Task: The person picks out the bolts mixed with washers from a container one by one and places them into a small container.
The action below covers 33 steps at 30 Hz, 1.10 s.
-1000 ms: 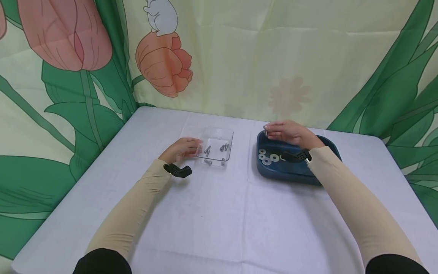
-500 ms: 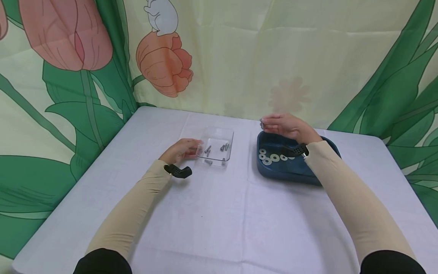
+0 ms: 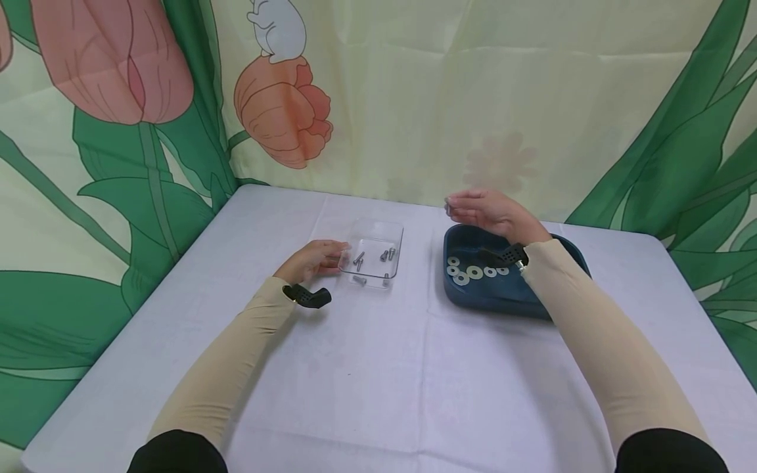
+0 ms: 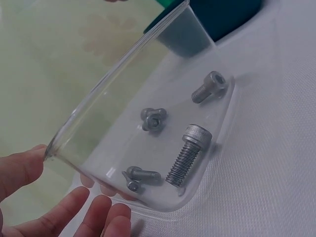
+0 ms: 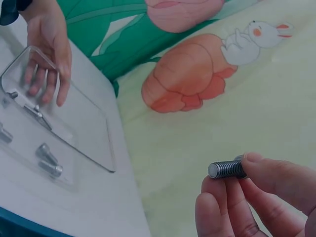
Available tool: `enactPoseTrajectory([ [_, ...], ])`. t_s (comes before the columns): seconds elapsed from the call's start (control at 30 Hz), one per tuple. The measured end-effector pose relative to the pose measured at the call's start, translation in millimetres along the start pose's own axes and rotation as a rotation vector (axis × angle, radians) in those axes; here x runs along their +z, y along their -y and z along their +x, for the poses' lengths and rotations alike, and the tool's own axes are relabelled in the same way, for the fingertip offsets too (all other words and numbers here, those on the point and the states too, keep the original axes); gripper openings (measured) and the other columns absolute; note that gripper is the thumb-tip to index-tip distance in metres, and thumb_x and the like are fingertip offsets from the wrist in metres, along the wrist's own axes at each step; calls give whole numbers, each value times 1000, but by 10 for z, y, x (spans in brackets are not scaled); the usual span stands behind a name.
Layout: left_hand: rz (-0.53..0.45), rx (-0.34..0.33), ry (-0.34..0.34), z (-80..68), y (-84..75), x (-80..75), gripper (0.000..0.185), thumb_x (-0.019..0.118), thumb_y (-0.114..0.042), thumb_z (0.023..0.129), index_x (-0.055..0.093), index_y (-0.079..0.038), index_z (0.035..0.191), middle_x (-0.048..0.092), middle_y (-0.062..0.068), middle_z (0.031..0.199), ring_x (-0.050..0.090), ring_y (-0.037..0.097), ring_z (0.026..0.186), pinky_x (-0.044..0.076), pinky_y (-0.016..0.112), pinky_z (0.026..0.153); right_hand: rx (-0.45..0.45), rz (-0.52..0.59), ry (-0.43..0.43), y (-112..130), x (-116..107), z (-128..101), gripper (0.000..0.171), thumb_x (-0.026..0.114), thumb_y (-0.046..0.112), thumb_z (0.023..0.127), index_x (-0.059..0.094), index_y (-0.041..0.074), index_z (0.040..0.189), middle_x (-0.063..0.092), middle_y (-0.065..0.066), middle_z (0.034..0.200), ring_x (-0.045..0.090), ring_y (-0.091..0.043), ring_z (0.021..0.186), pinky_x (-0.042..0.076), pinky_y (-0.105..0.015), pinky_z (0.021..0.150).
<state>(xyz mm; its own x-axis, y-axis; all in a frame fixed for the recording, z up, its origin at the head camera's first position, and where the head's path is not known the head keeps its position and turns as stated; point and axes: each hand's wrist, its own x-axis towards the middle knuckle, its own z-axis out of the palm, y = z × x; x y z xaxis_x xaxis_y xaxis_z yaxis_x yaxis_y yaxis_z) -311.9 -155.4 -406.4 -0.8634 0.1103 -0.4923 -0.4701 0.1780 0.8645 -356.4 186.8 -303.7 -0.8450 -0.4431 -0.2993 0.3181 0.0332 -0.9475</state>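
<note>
My right hand (image 3: pixel 493 213) pinches a threaded metal bolt (image 5: pixel 228 169) between thumb and fingers. It is raised over the far left rim of a dark blue tray (image 3: pixel 491 303). At the left side of a clear plastic box (image 3: pixel 374 264), my left hand (image 3: pixel 313 259) has its thumb at the rim and its fingers extended by the outer wall. Inside the box lie several socket-head bolts, one large bolt (image 4: pixel 185 155) close to the left wrist camera and a shorter bolt (image 4: pixel 209 87) farther back. Pale flat washers (image 3: pixel 474 272) are lying in the tray's left part.
A white cloth (image 3: pixel 349 381) covers the table, with a strip of it between the box and the tray. Behind the table hangs a printed curtain (image 3: pixel 408 118) with tulips and a rabbit. Both wrists carry black straps.
My right hand has risen and shifted slightly left with the bolt, from low over the tray toward its far left rim. More washers show beneath it. The left hand and box stay put.
</note>
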Motion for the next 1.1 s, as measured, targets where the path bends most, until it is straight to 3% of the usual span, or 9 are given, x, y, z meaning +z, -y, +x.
enactPoseTrajectory([
  [0.27,26,2,0,-28,-14,-6,53,59,-30,92,44,-3,135,46,11,126,54,15,96,52,22,84,-13,-15,8,63,121,65,18,55,5,93,70,13,85,70,0,83,66,-12,79,56,-21,74],
  [0.57,35,6,1,-29,-13,-3,52,58,-28,93,44,-2,135,46,10,123,54,14,94,52,19,76,-44,-59,34,96,243,117,21,53,3,94,69,14,85,70,1,83,66,-12,81,55,-19,75],
  [0.77,33,5,6,-36,-11,-1,52,58,-29,93,45,-3,135,46,11,127,54,15,96,53,22,83,-59,-70,30,111,326,145,17,54,2,93,68,11,90,70,0,84,66,-11,80,55,-19,75],
  [0.9,34,5,9,-38,-12,-1,52,58,-30,92,45,-3,135,46,11,128,54,15,97,51,25,89,-53,-89,5,124,388,167,13,55,3,93,63,7,101,70,1,85,66,-11,81,55,-19,74],
  [1.1,41,0,-2,-27,-15,-3,52,59,-30,92,46,-3,134,47,10,125,53,15,97,52,22,84,-54,-132,17,142,471,221,36,55,5,93,48,-5,127,68,3,87,65,-9,82,54,-19,76],
])
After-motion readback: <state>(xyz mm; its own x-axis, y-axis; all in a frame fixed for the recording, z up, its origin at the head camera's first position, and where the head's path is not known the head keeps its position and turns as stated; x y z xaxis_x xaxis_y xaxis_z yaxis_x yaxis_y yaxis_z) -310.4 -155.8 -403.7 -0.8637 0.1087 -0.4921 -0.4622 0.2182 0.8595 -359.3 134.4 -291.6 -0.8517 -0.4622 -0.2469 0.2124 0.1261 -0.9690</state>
